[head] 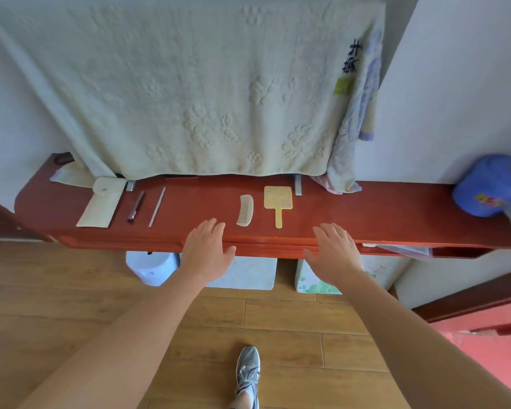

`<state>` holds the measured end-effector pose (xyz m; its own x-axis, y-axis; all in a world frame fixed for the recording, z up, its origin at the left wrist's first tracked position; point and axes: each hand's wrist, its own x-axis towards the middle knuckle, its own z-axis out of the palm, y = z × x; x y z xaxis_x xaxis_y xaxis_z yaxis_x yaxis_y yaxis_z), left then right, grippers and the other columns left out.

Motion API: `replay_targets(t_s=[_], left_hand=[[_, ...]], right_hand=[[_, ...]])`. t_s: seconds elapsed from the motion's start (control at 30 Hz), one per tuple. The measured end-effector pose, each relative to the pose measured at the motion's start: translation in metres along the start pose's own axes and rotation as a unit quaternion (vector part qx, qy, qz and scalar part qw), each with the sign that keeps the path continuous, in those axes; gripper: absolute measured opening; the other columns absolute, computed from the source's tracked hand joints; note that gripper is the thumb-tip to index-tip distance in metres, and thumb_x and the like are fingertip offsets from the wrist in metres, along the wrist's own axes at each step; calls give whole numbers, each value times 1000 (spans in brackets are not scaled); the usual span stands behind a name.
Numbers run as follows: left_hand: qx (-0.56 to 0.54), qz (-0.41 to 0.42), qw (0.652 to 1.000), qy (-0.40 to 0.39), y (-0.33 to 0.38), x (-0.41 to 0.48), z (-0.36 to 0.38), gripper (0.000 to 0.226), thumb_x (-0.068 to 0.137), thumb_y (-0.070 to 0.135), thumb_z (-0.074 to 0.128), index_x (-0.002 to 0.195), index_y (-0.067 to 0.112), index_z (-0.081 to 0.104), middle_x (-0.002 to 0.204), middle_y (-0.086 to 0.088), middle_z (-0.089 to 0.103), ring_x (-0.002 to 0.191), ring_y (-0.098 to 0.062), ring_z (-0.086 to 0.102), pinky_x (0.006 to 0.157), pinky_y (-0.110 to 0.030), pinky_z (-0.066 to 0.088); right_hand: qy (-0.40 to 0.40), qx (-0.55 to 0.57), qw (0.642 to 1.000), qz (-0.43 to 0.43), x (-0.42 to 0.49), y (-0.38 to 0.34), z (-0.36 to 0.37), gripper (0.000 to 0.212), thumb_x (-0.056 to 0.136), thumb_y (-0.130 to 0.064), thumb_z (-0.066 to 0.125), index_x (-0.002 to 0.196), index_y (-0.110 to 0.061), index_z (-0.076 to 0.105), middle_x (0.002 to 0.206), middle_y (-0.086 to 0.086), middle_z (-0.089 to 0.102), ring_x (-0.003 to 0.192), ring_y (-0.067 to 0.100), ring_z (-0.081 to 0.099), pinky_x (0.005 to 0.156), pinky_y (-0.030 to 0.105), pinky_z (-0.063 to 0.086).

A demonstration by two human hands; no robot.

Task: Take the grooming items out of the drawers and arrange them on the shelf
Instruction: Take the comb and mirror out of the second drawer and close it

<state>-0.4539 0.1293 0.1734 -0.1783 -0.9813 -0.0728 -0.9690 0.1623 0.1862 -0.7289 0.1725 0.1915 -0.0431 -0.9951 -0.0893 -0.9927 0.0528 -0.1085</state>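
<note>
On the red wooden shelf [366,214] lie a cream pouch [101,206], a dark pen-like stick [135,206], a thin metal file [157,206], a pale wooden comb [245,210] and a yellow hand mirror [278,200]. My left hand [207,249] and my right hand [335,252] are held flat with straight fingers at the shelf's front edge, over the middle drawer front [269,249]. Neither hand holds anything. At the right, another drawer [404,250] stands slightly open with pale items showing inside.
A large cream towel [204,93] hangs on the wall above the shelf. A blue cap [490,187] sits at the shelf's right end. Under the shelf stand a pale blue stool [152,267] and boxes [248,273]. My grey shoe [247,370] is on the wooden floor.
</note>
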Motion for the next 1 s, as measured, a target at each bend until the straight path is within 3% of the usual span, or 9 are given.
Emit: replay_targets(t_s=[0.33, 0.53, 0.77, 0.87, 0.93, 1.0], left_hand=[[0, 21, 999, 31, 34, -79, -72, 49, 102, 35, 41, 144, 11, 46, 147, -6, 49, 137, -25, 43, 113, -44, 36], [-3, 17, 999, 37, 53, -126, -95, 47, 103, 34, 38, 144, 10, 46, 144, -7, 50, 135, -25, 43, 113, -41, 35], [-12, 12, 999, 44, 63, -152, -118, 50, 104, 33, 34, 149, 10, 39, 153, -6, 41, 142, -23, 34, 117, -41, 27], [-9, 29, 998, 49, 66, -153, -126, 50, 105, 33, 34, 149, 11, 38, 153, -6, 41, 142, -23, 34, 116, -40, 27], [-9, 35, 998, 48, 65, -150, -132, 49, 105, 33, 33, 148, 10, 40, 150, -7, 43, 140, -24, 36, 115, -39, 28], [-9, 41, 998, 45, 60, -148, -137, 50, 105, 33, 32, 149, 11, 39, 151, -7, 42, 140, -24, 36, 115, -39, 29]], right_hand=[[37, 41, 998, -15, -86, -9, -73, 43, 96, -33, 35, 132, -14, 47, 138, 3, 49, 130, 23, 40, 112, 38, 30], [44, 44, 998, -16, -131, -10, -102, 46, 99, -38, 32, 137, -15, 44, 140, 2, 48, 131, 22, 39, 112, 37, 30], [43, 55, 998, -2, -162, -7, -124, 42, 100, -40, 31, 128, -15, 49, 131, 1, 53, 123, 20, 45, 106, 34, 36], [60, 54, 997, 5, -165, -6, -127, 33, 97, -38, 30, 109, -18, 53, 112, -3, 57, 110, 20, 50, 99, 35, 40], [78, 60, 995, 20, -166, -8, -127, 23, 94, -36, 30, 88, -21, 47, 93, -7, 53, 93, 17, 49, 89, 32, 44], [94, 60, 993, 34, -165, -13, -127, 22, 93, -36, 30, 81, -22, 43, 85, -8, 49, 85, 15, 46, 84, 31, 43]])
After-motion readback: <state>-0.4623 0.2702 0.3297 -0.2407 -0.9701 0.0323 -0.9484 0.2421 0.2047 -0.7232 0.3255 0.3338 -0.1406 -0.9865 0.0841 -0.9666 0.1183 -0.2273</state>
